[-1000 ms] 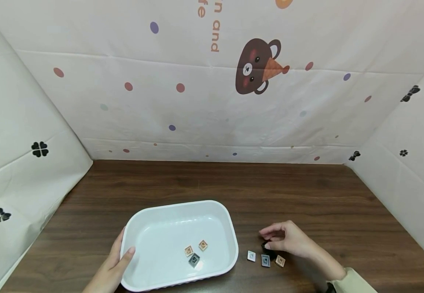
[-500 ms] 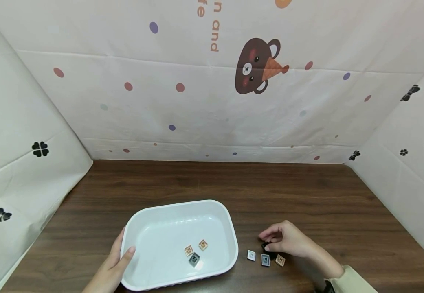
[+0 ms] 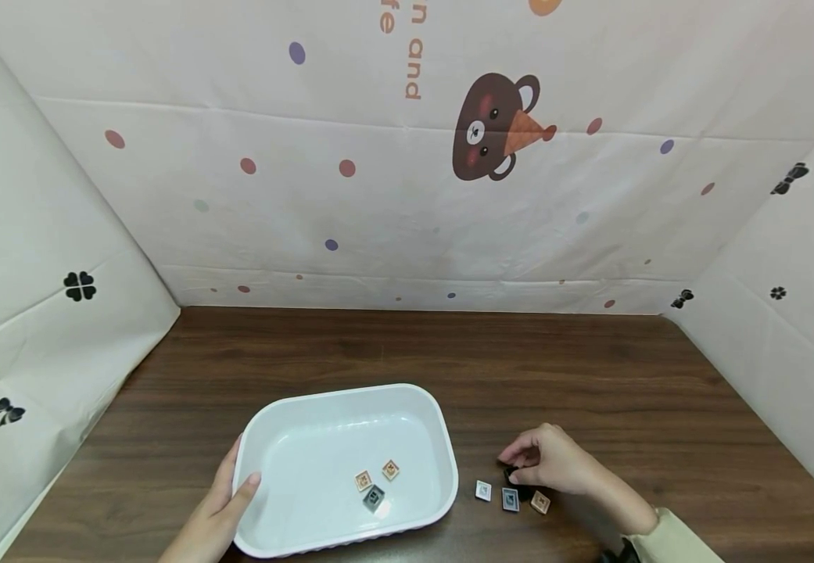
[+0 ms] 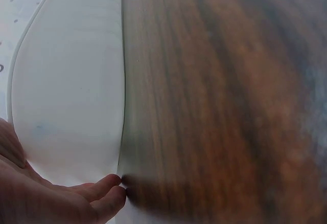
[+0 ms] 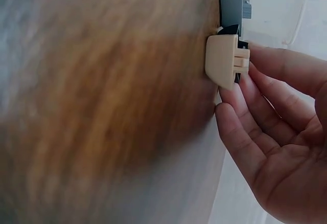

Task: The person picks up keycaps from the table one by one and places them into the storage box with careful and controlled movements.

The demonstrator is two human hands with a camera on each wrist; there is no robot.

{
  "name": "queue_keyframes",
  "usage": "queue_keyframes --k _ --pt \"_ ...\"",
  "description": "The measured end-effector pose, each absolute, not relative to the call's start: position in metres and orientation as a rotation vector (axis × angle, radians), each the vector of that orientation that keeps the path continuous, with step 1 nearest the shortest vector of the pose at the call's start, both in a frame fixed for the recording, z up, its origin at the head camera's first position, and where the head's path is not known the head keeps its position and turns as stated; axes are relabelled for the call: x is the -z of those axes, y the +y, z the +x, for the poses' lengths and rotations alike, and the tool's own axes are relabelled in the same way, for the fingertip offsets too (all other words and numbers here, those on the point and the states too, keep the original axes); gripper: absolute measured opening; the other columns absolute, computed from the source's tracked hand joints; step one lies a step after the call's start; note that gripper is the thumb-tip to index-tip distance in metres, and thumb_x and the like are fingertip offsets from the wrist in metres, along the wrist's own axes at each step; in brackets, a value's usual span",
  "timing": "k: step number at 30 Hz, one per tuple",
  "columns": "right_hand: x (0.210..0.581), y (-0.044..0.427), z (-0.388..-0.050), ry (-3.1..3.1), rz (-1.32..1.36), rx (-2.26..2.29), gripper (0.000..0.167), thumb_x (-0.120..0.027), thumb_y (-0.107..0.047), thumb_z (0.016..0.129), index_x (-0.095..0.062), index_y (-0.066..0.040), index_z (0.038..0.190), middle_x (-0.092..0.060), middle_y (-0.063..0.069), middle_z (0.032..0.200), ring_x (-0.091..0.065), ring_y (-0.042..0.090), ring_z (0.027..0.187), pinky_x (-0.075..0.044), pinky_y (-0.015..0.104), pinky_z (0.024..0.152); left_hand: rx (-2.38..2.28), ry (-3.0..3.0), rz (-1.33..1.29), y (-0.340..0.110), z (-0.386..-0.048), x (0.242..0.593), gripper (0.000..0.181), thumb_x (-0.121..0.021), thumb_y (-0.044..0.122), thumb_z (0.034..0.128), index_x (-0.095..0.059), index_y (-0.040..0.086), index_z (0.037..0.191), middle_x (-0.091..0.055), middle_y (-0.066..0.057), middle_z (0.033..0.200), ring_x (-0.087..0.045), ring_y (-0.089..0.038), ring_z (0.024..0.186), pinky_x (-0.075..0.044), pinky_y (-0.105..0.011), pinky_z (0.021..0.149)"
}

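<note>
My left hand (image 3: 218, 508) grips the left end of a white tray (image 3: 276, 412), thumb over the rim and fingers along the outer wall. Inside the tray lie two beige keycaps (image 3: 390, 470) and a dark grey keycap (image 3: 374, 497), undersides up. To the tray's right, my right hand (image 3: 554, 461) pinches a black keycap (image 3: 510, 473) at the table, largely hidden by the thumb and fingers. Close by it lie a white keycap (image 3: 483, 490), a grey-blue keycap (image 3: 510, 500) and a beige keycap (image 3: 540, 502). The right wrist view shows the beige keycap (image 5: 222, 60) beside the fingertips.
The dark wooden table (image 3: 421, 344) extends behind the tray and hands. White printed sheets enclose it, with a back sheet (image 3: 273, 211), a left sheet (image 3: 26, 328) and a right sheet (image 3: 787, 375).
Almost nothing differs. My right fingers shift very slightly around the black keycap, while my left hand and the tray hold their place.
</note>
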State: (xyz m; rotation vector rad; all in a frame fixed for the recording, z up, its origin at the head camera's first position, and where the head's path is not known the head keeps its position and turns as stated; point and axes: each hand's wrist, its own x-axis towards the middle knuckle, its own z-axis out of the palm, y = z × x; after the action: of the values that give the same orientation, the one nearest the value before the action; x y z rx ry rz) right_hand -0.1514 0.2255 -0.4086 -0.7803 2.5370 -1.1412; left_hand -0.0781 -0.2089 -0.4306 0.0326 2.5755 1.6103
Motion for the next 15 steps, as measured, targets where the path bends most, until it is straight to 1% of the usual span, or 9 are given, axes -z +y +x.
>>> queue_keyframes --k 5,9,12,15 --pt "0.4081 0.2248 -0.1511 2.576 -0.772 1.11 0.014 -0.075 -0.006 0.072 -0.071 -0.001 0.083 -0.068 0.002 0.079 -0.056 0.002 0.069 -0.05 0.022 0.061 -1.625 2.553 0.024 -0.2088 -0.078 0.4302 0.06 -0.035 0.019 0.0997 0.0 -0.002 0.144 -0.008 -0.034 0.143 -0.025 -0.05 0.122 -0.047 -0.039 0.077" --pt "0.4073 0.2249 -0.1509 2.592 -0.753 1.111 0.013 -0.075 -0.006 0.072 -0.071 -0.001 0.084 -0.067 0.005 0.076 -0.054 0.0 0.068 -0.049 0.021 0.059 -1.659 2.543 0.048 -0.208 -0.0778 0.4299 0.059 -0.034 0.017 0.0998 0.0 -0.002 0.144 -0.007 -0.034 0.143 -0.027 -0.051 0.12 -0.048 -0.039 0.074" --pt "0.4059 0.2257 -0.1512 2.586 -0.737 1.125 0.015 -0.074 -0.007 0.073 -0.071 0.0 0.086 -0.067 0.008 0.076 -0.054 0.0 0.068 -0.048 0.021 0.06 -1.669 2.546 0.062 -0.2074 -0.0777 0.4297 0.058 -0.034 0.016 0.0998 0.0 -0.002 0.144 -0.008 -0.035 0.143 -0.029 -0.051 0.119 -0.049 -0.038 0.073" --pt "0.4041 0.2264 -0.1515 2.573 -0.715 1.15 0.016 -0.074 -0.009 0.074 -0.071 0.0 0.087 -0.068 0.006 0.079 -0.055 0.0 0.069 -0.048 0.022 0.061 -1.664 2.54 0.053 -0.2076 -0.0776 0.4295 0.059 -0.034 0.017 0.0999 0.001 -0.002 0.144 -0.007 -0.034 0.143 -0.028 -0.051 0.12 -0.049 -0.038 0.073"
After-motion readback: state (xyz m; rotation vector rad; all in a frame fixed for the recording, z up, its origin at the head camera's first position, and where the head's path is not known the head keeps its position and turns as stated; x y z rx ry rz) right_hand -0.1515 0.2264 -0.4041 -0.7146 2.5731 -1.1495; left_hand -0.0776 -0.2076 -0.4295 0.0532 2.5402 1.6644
